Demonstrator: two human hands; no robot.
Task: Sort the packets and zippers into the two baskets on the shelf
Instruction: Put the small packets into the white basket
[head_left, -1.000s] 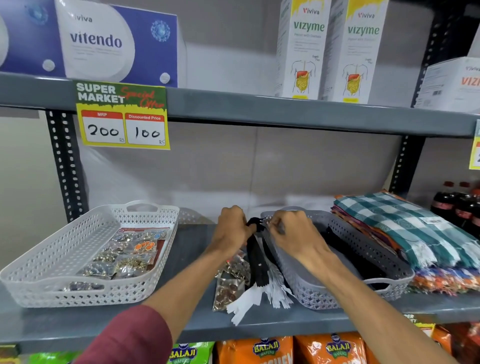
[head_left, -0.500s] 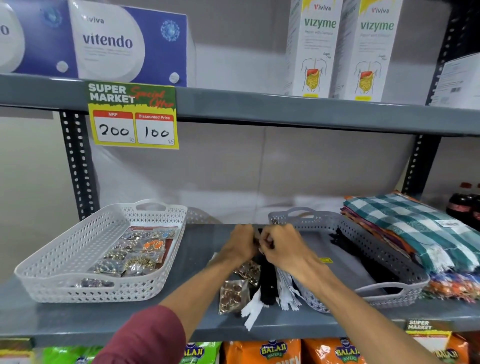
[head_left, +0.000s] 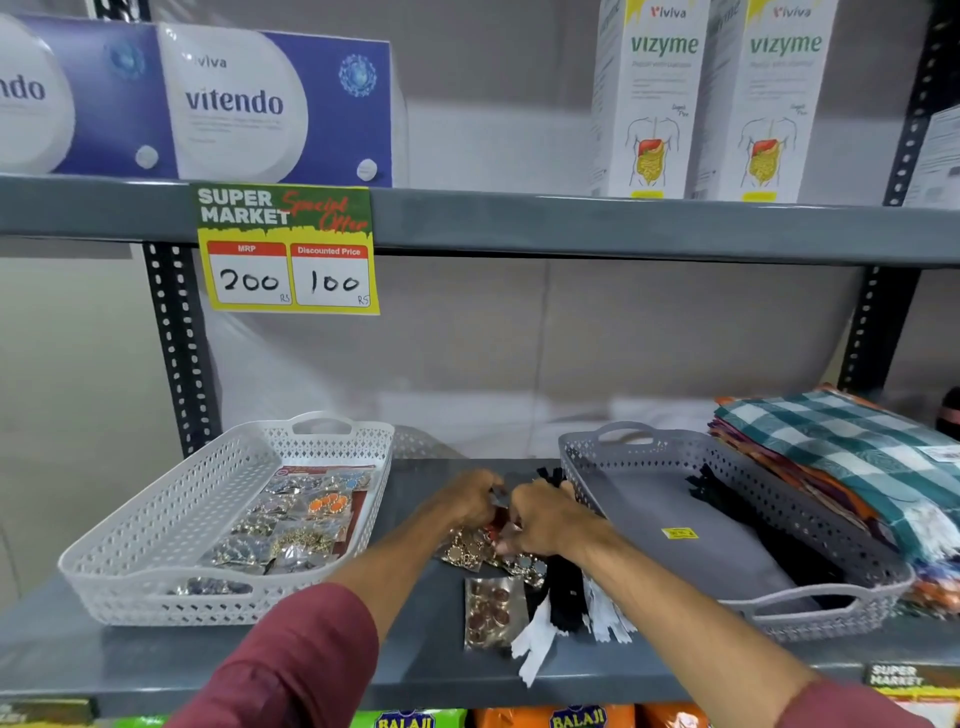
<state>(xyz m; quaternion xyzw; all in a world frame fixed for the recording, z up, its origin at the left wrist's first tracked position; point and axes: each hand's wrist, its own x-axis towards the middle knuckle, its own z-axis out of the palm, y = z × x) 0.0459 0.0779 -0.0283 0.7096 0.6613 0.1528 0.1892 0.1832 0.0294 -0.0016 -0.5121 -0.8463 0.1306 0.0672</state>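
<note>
Grey shelf (head_left: 291, 660): your left hand (head_left: 470, 501) and right hand (head_left: 545, 519), fingers curled, together pinch a packet (head_left: 467, 553) between white basket (head_left: 171, 525) and grey basket (head_left: 727, 545).

The shelf (head_left: 426, 660) looks like grey painted metal, smooth and matt, and its black uprights (head_left: 179, 353) are perforated metal. The white basket (head_left: 156, 525) on the left and the grey basket (head_left: 831, 540) on the right are moulded plastic with lattice-cut walls and a dull sheen. The packets (head_left: 291, 530) in the white basket are clear glossy film over small shiny metallic pieces, as is the near packet (head_left: 488, 610) on the shelf. The zippers (head_left: 566, 597) are black and white woven tape, matt. The folded checked cloth (head_left: 841, 457) at right is soft woven fabric. The price card (head_left: 288, 249) is printed paper.
</note>
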